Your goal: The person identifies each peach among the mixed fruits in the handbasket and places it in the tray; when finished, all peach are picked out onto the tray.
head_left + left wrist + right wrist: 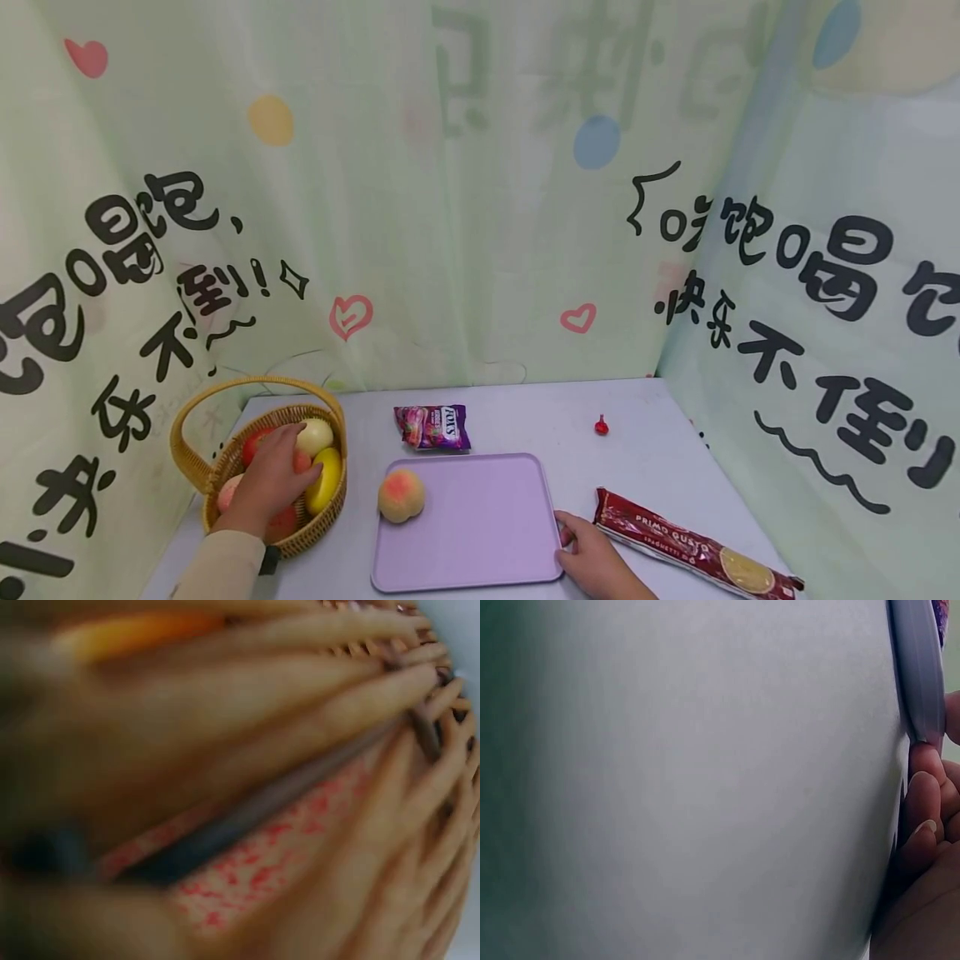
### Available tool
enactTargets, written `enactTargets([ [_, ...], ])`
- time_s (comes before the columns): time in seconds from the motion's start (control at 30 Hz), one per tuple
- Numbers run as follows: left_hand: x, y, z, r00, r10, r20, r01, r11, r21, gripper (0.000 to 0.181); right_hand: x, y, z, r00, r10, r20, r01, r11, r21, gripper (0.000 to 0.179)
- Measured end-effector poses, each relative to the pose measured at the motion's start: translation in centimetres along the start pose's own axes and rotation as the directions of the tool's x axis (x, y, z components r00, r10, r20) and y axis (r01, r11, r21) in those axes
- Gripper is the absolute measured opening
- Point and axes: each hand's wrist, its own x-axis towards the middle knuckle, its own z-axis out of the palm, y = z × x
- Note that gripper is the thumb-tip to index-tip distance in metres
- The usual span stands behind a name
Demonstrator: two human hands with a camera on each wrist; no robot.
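My left hand (276, 475) reaches down into a woven basket (330, 521) at the left, over the fruit. Around it lie a yellow banana (325, 482), a pale round fruit (315, 436) and several reddish ones; an orange-red fruit (302, 461) shows between thumb and fingers. The fingertips are hidden, so I cannot tell whether they grip it. Blurred basket strips (225, 712) fill the left wrist view, with red-speckled fruit (255, 877) behind them. My right hand (592, 554) pinches the right edge of a lilac tray (472, 533), which bears a peach (401, 496) at its left.
A purple snack packet (432, 427) lies behind the tray. To the right, a long dark-red spaghetti packet (690, 542) lies slanted beside my right hand. Farther back sits a small red object (601, 426). Printed curtains (480, 250) enclose the white table (525, 417).
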Motion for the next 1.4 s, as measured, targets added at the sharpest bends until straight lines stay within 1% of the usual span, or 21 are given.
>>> enactTargets([
  [0.13, 0.1, -0.4, 0.1, 1.000, -0.027, 0.015, 0.027, 1.000, 0.002, 0.077, -0.1, -0.1, 0.0, 1.000, 0.004, 0.004, -0.004, 1.000, 0.016, 0.064],
  [0.33, 0.3, -0.6, 0.2, 0.997, -0.055, 0.044, 0.056, 0.998, -0.010, 0.078, 0.0, -0.1, 0.0, 1.000, 0.015, 0.010, -0.015, 1.000, 0.008, 0.064],
  [0.47, 0.3, -0.9, 0.4, 0.997, -0.058, 0.054, 0.059, 0.998, -0.012, 0.077, 0.0, 0.0, -0.2, 1.000, 0.026, 0.016, -0.026, 1.000, 0.015, 0.064],
  [0.63, 0.0, -1.3, 0.7, 0.996, -0.066, 0.060, 0.067, 0.998, -0.019, 0.075, 0.1, 0.2, -0.1, 0.999, 0.029, 0.020, -0.029, 0.999, 0.026, 0.064],
  [0.87, -0.5, -2.1, 0.9, 0.983, -0.143, 0.117, 0.147, 0.989, -0.019, 0.072, 0.1, 0.2, 0.0, 1.000, 0.011, 0.010, -0.012, 1.000, 0.010, 0.064],
  [0.97, -0.7, -2.1, 1.0, 0.985, -0.133, 0.108, 0.136, 0.991, -0.021, 0.071, 0.0, 0.2, 0.0, 1.000, 0.008, 0.007, -0.008, 1.000, 0.011, 0.064],
  [1.2, -0.8, -1.8, 1.0, 0.995, -0.089, 0.053, 0.090, 0.996, -0.012, 0.068, -0.1, -0.1, 0.0, 1.000, 0.013, 0.003, -0.013, 1.000, 0.009, 0.064],
  [1.3, -0.8, -1.6, 0.9, 0.995, -0.085, 0.052, 0.085, 0.996, -0.001, 0.067, -0.1, -0.1, -0.1, 1.000, 0.016, 0.005, -0.016, 1.000, 0.007, 0.064],
  [1.4, -0.8, -1.5, 0.9, 0.994, -0.096, 0.056, 0.096, 0.995, 0.006, 0.066, -0.1, -0.1, -0.1, 1.000, 0.019, 0.007, -0.019, 1.000, 0.009, 0.064],
])
